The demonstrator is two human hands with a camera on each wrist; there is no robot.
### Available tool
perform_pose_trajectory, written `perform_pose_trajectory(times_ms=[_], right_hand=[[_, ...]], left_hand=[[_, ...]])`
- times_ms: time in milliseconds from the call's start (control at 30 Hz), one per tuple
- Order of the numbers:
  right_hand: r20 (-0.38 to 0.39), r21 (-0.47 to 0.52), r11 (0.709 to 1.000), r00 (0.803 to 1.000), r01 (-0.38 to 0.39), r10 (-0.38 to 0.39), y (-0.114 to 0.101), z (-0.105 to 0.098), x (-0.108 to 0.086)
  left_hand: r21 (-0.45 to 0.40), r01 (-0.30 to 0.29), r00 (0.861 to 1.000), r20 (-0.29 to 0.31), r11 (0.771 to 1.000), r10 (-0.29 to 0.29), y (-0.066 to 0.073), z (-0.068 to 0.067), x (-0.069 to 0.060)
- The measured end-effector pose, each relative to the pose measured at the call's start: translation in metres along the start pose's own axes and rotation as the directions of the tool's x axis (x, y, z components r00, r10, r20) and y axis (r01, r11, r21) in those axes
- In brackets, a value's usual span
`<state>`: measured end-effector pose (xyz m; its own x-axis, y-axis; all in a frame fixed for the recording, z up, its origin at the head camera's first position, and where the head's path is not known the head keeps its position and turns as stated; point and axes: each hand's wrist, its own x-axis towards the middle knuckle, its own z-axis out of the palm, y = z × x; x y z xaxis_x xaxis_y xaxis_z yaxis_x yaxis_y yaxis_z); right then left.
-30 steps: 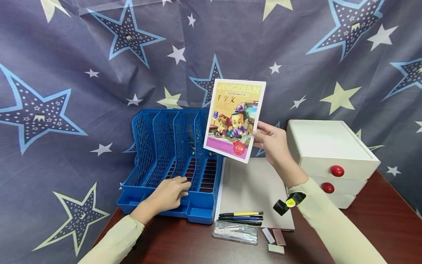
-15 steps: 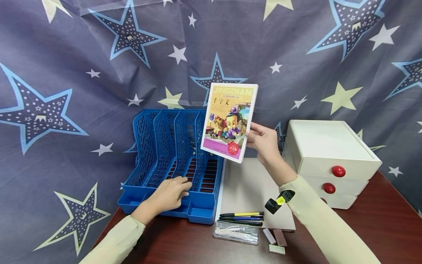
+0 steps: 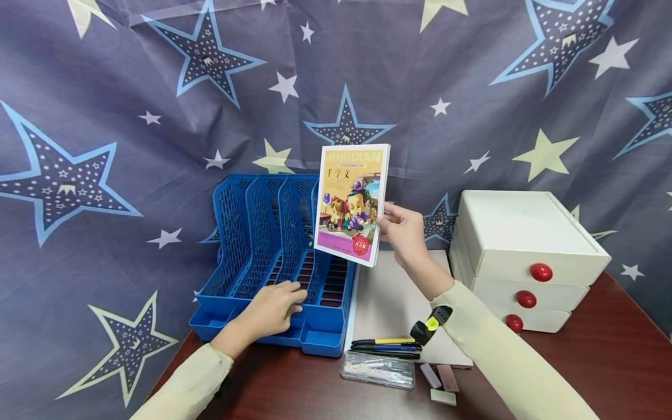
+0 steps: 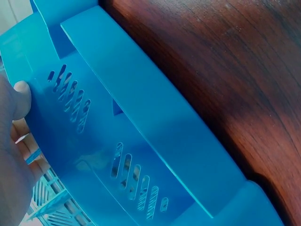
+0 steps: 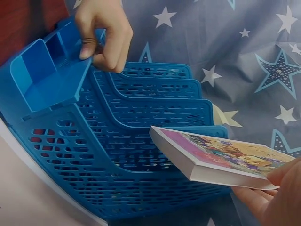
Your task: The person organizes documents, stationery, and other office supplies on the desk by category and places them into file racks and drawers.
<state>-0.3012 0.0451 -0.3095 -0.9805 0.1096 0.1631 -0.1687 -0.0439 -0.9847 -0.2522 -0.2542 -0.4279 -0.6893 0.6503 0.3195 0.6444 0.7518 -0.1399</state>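
Observation:
My right hand [image 3: 405, 233] pinches a book [image 3: 349, 204] by its lower right edge, thumb on the cover and fingers behind. The book's colourful cartoon cover faces me, and it is held up in front of the rightmost slot of a blue file rack [image 3: 325, 315]. My left hand [image 3: 274, 306] grips the low front wall of this rack. The left wrist view shows the thumb [image 4: 21, 99] on the outer side of the wall, with the fingers curled over inside. Seen from the right wrist, the book [image 5: 221, 157] is tilted beside the rack's dividers.
A large pale flat board [image 3: 399, 291] lies right of the rack, bearing several pens [image 3: 385, 348]. In front are a clear plastic case [image 3: 377, 370] and several eraser-like blocks [image 3: 443, 398]. A white drawer unit [image 3: 530, 233] with red knobs stands right. A starry cloth [image 3: 157, 146] hangs behind.
My right hand has carried the book left and downward, closer to the rack's rightmost slot, and the book has turned slightly. The left hand has kept its grip on the rack.

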Motion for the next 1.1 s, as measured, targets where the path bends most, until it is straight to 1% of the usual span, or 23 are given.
perform_pose_trajectory(times_ms=[100,367,667,800,933,1100], right_hand=[[0.001,-0.002,1.000,1.000,-0.002,0.002,0.003,0.002,0.000],[0.001,-0.012,0.999,0.999,0.032,-0.032,0.006,0.005,0.001],[0.019,-0.014,1.000,1.000,-0.002,0.002,0.004,0.010,0.001],[0.019,-0.010,1.000,1.000,-0.004,0.004,0.002,0.016,0.001],[0.004,-0.004,1.000,1.000,-0.001,0.001,0.002,0.023,0.000],[-0.020,-0.030,0.999,1.000,0.012,-0.012,0.002,0.032,-0.003]], left_hand=[[0.003,-0.005,1.000,-0.003,1.000,0.005,0.001,0.001,0.000],[0.006,-0.004,1.000,-0.006,1.000,0.004,0.002,0.000,0.001],[0.007,0.005,1.000,0.004,1.000,-0.005,0.003,-0.002,0.001],[0.005,0.013,1.000,0.003,1.000,-0.013,0.002,-0.001,0.000],[0.000,0.019,1.000,-0.003,1.000,-0.019,0.002,-0.001,-0.001],[0.001,0.016,1.000,-0.009,1.000,-0.016,0.002,0.000,-0.001]])
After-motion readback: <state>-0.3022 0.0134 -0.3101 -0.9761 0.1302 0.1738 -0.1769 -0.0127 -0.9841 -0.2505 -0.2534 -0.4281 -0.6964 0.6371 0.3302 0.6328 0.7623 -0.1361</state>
